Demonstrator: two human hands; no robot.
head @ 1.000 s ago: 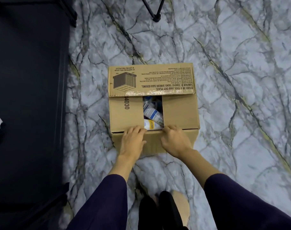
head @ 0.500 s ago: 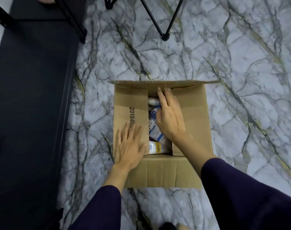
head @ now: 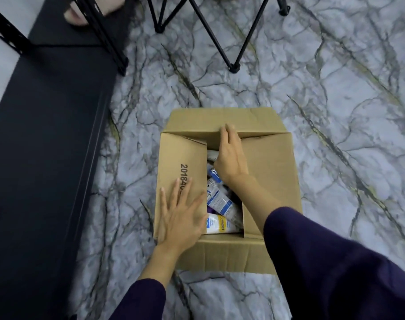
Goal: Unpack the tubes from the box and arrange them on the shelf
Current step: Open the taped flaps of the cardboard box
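Observation:
A brown cardboard box (head: 273, 172) stands on the marble floor in front of me. Its far and near flaps lie folded outward, while the two side flaps still cover most of the opening. Through the gap between them I see several white and blue tubes (head: 220, 202), one with a yellow band. My left hand (head: 180, 215) lies flat with spread fingers on the left flap. My right hand (head: 230, 155) reaches over the gap, its straight fingers pressing the far flap at the box's far edge. The black shelf (head: 42, 135) runs along the left.
Black folding legs of a stand (head: 234, 68) sit on the floor beyond the box. A perforated black shelf post (head: 104, 35) rises at upper left, with someone's foot (head: 90, 10) behind it. Marble floor surrounds the box on the right.
The far flap went from closed over the box to folded outward. My right hand moved from the near edge to the far edge; my left hand slid onto the left flap.

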